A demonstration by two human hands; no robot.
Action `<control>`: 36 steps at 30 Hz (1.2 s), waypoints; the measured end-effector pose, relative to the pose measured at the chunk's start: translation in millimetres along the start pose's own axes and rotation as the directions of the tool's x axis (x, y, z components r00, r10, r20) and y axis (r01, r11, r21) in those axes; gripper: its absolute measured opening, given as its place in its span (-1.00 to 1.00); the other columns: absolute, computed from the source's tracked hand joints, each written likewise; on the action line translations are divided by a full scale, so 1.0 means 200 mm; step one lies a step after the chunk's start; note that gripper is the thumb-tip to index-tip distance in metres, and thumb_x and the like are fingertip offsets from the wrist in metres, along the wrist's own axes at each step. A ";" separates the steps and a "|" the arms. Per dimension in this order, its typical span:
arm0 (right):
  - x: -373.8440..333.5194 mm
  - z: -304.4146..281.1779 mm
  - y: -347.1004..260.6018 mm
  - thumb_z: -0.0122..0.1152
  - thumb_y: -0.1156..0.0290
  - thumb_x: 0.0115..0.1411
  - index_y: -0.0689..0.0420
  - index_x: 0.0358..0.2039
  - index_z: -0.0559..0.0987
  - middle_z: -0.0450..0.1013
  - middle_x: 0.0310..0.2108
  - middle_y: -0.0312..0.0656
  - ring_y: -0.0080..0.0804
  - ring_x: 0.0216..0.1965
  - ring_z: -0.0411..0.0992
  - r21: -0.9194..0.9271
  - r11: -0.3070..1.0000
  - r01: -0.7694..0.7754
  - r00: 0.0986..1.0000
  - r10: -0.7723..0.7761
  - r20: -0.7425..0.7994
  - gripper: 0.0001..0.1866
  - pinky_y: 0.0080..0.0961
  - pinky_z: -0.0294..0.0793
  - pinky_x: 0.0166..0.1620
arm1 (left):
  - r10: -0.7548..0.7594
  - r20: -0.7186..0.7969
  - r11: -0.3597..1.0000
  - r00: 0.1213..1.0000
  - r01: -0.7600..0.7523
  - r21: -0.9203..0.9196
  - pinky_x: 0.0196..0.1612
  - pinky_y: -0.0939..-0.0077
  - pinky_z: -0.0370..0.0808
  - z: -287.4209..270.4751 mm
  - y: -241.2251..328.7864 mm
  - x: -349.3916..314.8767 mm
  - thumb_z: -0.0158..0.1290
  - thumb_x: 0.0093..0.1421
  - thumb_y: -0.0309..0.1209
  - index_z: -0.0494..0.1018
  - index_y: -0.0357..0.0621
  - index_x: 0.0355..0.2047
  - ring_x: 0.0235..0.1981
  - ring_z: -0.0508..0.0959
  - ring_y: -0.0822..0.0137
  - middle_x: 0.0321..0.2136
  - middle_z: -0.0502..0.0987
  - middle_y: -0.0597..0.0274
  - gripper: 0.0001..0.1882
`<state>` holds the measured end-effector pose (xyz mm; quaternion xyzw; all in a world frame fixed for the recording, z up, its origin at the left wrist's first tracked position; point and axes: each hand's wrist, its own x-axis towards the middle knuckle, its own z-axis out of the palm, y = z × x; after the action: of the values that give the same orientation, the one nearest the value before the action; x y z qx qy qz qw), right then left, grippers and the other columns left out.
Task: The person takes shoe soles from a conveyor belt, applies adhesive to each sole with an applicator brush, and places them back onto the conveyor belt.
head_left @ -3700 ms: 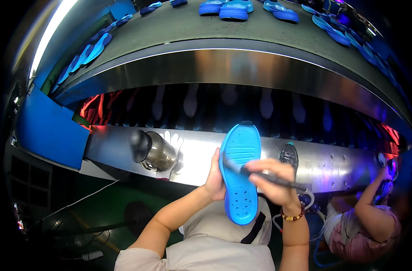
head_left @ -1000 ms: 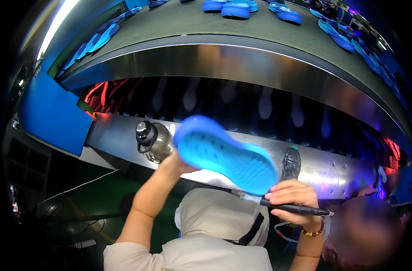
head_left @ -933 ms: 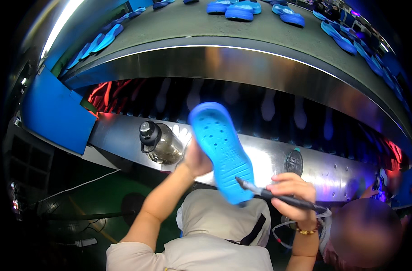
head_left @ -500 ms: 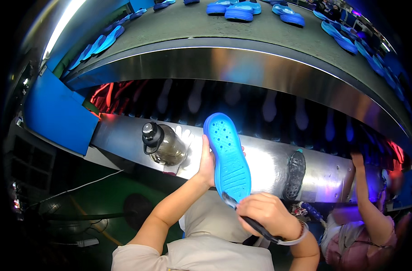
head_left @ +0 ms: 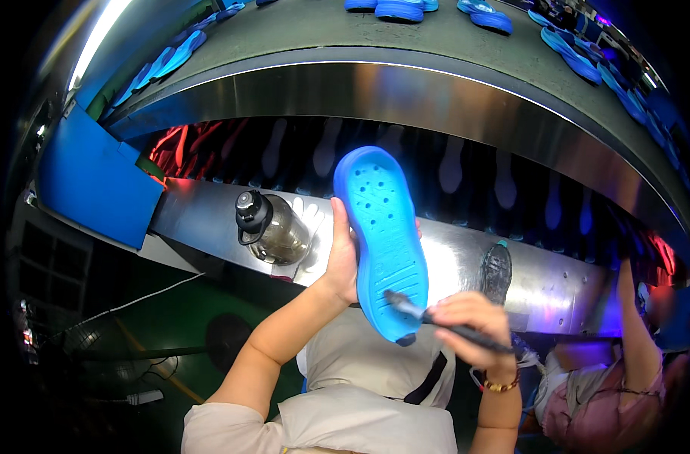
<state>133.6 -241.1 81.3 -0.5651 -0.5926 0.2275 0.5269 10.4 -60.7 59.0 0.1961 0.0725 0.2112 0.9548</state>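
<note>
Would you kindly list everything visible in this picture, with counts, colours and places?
Shoe sole: one, bright blue, held upright at centre.
Brush: one, dark handle, tip on the sole's lower end.
Bottle: one, dark cap, on the steel ledge, left of the sole.
Glove: one, white, behind the bottle.
Dark sole: one, on the ledge at right.
Soles on conveyor: several, blue, along the top.
Blue panel: one, left.
Co-worker: one, lower right, arm raised.
Left hand: grips the sole's edge.
Right hand: holds the brush.

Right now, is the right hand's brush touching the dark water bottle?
No, the brush in the right hand touches the blue perforated shoe sole.
</note>
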 end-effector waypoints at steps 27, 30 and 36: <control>0.05 -0.02 -0.07 0.23 0.65 -0.20 0.30 -0.43 0.53 0.49 -0.39 0.01 -0.19 -0.31 0.49 0.210 0.973 0.098 0.976 -0.053 -0.211 -0.78 -0.43 0.46 -0.19 | 0.023 0.095 0.993 0.995 -0.012 -0.114 -0.07 0.36 0.40 0.17 -0.07 0.01 -0.17 0.16 -0.21 0.20 -0.34 0.01 -0.16 0.47 0.21 -0.13 0.41 -0.02 -0.50; 0.10 -0.06 -0.10 0.24 0.63 -0.21 0.28 -0.45 0.54 0.50 -0.41 -0.03 -0.22 -0.33 0.49 0.045 0.989 0.141 0.987 -0.144 0.066 -0.79 -0.46 0.46 -0.21 | -0.016 0.212 0.983 0.977 0.055 -0.177 0.03 0.22 0.31 0.08 -0.05 0.03 -0.18 0.14 -0.16 0.22 -0.40 -0.01 -0.11 0.44 0.09 -0.10 0.38 -0.12 -0.45; 0.08 -0.01 -0.11 0.26 0.59 -0.20 0.23 -0.46 0.53 0.50 -0.41 -0.10 -0.27 -0.33 0.49 -0.020 0.985 0.171 0.984 -0.170 0.045 -0.80 -0.47 0.45 -0.25 | -0.123 0.171 0.979 0.978 0.148 -0.144 0.00 0.24 0.34 0.07 -0.01 0.05 -0.15 0.13 -0.21 0.24 -0.41 -0.02 -0.13 0.46 0.09 -0.11 0.39 -0.12 -0.47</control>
<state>129.2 -233.4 106.8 -0.5135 -0.6529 0.1866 0.5246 24.2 -63.0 69.9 0.1320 -0.0083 0.1341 0.9821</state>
